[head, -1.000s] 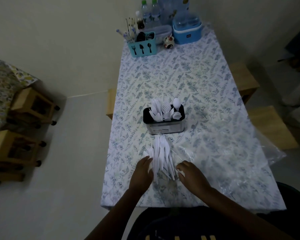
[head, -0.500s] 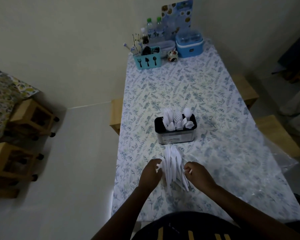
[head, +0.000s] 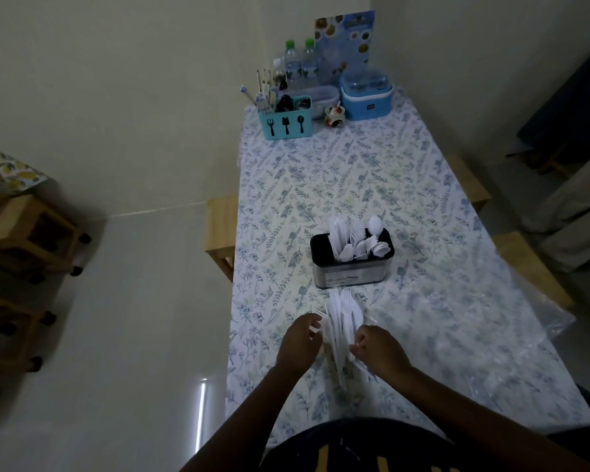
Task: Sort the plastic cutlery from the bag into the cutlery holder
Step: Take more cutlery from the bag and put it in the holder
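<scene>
A bunch of white plastic cutlery [head: 342, 321] stands fanned out between my two hands, above the near part of the table. My left hand [head: 298, 342] grips the bunch from its left side. My right hand [head: 378, 347] pinches pieces on its right side. Just beyond the bunch stands the black-rimmed metal cutlery holder [head: 351, 274], with several white spoons and forks upright in it. The clear plastic bag [head: 498, 321] lies flat and crumpled on the table to the right of my hands.
The table has a floral cloth [head: 338, 185]. At its far end stand a teal utensil caddy [head: 285, 122], water bottles [head: 300, 64], a blue container [head: 367, 97] and a small jar [head: 334, 115]. Wooden stools [head: 220, 229] flank the table; wooden racks [head: 24, 233] stand at left.
The camera view has shifted, so the table sits further right and lower in frame. My hands have drawn closer together around the bunch of cutlery.
</scene>
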`<state>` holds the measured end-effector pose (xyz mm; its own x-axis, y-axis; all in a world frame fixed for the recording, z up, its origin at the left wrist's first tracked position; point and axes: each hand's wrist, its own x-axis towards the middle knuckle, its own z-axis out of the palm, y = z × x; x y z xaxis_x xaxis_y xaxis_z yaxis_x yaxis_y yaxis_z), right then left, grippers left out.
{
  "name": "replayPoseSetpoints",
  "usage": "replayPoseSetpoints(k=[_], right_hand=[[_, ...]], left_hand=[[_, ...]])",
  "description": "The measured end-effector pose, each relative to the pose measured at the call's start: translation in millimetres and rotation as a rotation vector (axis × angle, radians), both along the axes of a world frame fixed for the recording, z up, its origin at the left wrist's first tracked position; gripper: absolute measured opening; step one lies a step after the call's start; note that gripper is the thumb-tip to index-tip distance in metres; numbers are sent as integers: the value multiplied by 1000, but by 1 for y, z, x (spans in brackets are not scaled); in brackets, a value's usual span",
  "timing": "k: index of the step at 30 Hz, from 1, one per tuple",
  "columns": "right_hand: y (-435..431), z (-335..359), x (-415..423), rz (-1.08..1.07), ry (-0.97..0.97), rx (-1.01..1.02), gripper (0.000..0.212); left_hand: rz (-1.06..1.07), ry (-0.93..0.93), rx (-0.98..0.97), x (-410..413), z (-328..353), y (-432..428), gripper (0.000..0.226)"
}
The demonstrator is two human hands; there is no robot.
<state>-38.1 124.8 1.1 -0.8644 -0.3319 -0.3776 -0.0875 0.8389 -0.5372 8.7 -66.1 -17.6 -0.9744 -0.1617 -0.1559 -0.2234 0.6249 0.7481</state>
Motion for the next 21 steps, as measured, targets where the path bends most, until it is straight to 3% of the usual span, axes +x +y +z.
replayPoseSetpoints(k=[5, 21], right_hand=[[-8, -3, 6, -29, 10, 59, 25], [-13, -5, 6, -124, -2, 101, 16]], left_hand=[[10, -9, 29, 1, -5, -9, 26], [-33, -45, 37, -7, -4, -14, 25]])
